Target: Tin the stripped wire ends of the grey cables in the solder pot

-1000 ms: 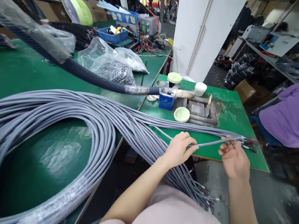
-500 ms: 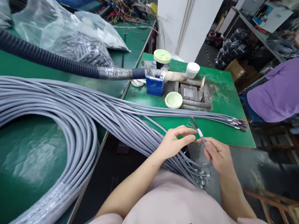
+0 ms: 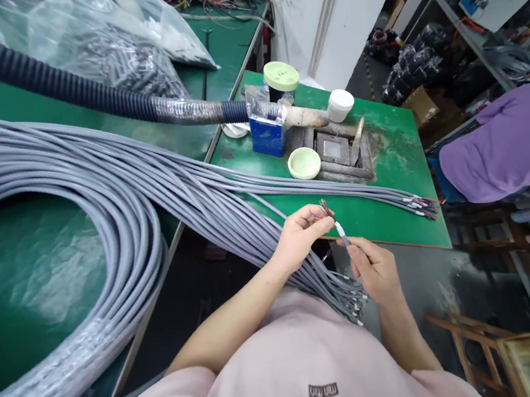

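Note:
Between thumb and fingers, my right hand grips a grey cable just below its white sleeve. Thin coloured wires fan out of the cable's tip. My left hand has its thumb and fingers closed on these wires. Below both hands hangs a bundle of grey cable ends. Another group of grey cables lies across the green table, its stripped red and dark wire ends near the right edge.
A heated pot with a flat blade is set in the green table. Around it stand a pale green dish, a white cup and a blue box under a black hose. A co-worker in purple is at right.
My left fingers have closed on the coloured wires, which were free beside them before. Both hands and the cable have shifted a little left and up in view, as the camera moved.

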Motion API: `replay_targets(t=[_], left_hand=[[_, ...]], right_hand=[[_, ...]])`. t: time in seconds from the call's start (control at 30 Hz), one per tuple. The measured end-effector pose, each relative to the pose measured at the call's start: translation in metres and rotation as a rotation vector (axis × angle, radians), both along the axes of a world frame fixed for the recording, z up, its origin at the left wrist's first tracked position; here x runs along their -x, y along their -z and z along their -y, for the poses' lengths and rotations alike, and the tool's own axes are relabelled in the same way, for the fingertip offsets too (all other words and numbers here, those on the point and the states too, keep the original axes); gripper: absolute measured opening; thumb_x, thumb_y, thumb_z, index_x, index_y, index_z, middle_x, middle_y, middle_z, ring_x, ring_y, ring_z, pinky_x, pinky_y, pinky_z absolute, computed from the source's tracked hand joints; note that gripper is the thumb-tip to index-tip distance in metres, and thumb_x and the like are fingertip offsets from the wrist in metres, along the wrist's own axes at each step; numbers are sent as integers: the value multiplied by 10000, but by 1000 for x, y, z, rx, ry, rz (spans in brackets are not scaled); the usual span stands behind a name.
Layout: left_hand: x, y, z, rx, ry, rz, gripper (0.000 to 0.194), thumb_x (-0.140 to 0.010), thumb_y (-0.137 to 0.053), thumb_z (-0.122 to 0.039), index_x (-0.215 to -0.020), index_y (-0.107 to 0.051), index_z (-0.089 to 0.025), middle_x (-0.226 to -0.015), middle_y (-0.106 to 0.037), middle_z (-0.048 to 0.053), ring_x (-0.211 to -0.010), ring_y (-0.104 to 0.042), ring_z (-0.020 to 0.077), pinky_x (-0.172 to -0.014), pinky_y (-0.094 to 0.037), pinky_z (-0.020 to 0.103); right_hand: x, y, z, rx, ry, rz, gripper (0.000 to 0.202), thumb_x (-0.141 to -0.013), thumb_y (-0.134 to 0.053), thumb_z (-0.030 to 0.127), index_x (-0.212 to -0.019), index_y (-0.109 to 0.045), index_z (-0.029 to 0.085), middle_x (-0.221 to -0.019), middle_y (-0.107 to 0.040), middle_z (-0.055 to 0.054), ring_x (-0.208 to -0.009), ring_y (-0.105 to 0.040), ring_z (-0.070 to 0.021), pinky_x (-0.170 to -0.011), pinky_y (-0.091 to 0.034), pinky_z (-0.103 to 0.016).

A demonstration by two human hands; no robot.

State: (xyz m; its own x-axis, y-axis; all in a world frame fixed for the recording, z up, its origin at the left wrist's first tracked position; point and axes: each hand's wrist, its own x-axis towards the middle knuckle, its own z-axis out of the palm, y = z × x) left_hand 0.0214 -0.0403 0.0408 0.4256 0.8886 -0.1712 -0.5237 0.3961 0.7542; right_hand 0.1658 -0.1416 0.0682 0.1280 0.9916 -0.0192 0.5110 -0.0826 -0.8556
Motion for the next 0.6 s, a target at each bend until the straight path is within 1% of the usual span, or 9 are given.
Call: replay_targets(t=[0.07, 0.17, 0.33, 0.4, 0.5, 0.6], left_hand=[[1, 2, -2, 18, -34, -7, 251, -678, -800, -346, -765, -676, -146, -782, -695, 4, -656, -613, 87, -706, -495, 226], [2, 3, -3, 46, -38, -12, 251, -677, -797, -358, -723, -678, -141, -737, -690, 9, -636, -613, 95, -685, -487, 229], [2, 0, -3, 90, 5, 40, 260, -650, -819, -342, -672, -667, -132, -656, -654, -5, -608, -600, 88, -645, -472, 214], [2, -2, -3, 104, 10, 87, 267, -626, -838, -323, -664, -657, -131, -646, -644, -14, -596, -591, 77, -629, -463, 202], [4, -2, -4, 165, 64, 178, 296, -594, -860, -303, -736, -662, -135, -662, -644, -22, -577, -578, 69, -610, -462, 204], [4, 0, -5, 218, 122, 245, 309, -611, -850, -297, -790, -656, -136, -660, -635, -22, -555, -561, 73, -592, -465, 222]], right_hand=[[2, 0, -1, 2, 7, -21, 298, -945, -490, 362, -1063, -710, 197, -498, -498, 47, -428, -454, -92, -476, -359, -231], [4, 1, -3, 23, 29, -119, 304, -935, -504, 376, -1050, -708, 182, -475, -480, 53, -415, -430, -89, -461, -340, -230], [6, 6, -9, 131, -67, -433, 357, -958, -448, 398, -1087, -661, 143, -413, -443, 76, -370, -351, -78, -435, -293, -228], [8, 9, -11, 136, -78, -490, 331, -956, -457, 389, -1053, -656, 143, -400, -436, 83, -359, -337, -75, -438, -295, -230], [10, 12, -13, 128, -73, -512, 299, -945, -483, 385, -1006, -655, 148, -388, -430, 90, -343, -323, -69, -434, -300, -227], [11, 14, -15, 144, -67, -545, 291, -931, -505, 396, -970, -653, 149, -391, -444, 86, -343, -339, -69, -429, -310, -224]])
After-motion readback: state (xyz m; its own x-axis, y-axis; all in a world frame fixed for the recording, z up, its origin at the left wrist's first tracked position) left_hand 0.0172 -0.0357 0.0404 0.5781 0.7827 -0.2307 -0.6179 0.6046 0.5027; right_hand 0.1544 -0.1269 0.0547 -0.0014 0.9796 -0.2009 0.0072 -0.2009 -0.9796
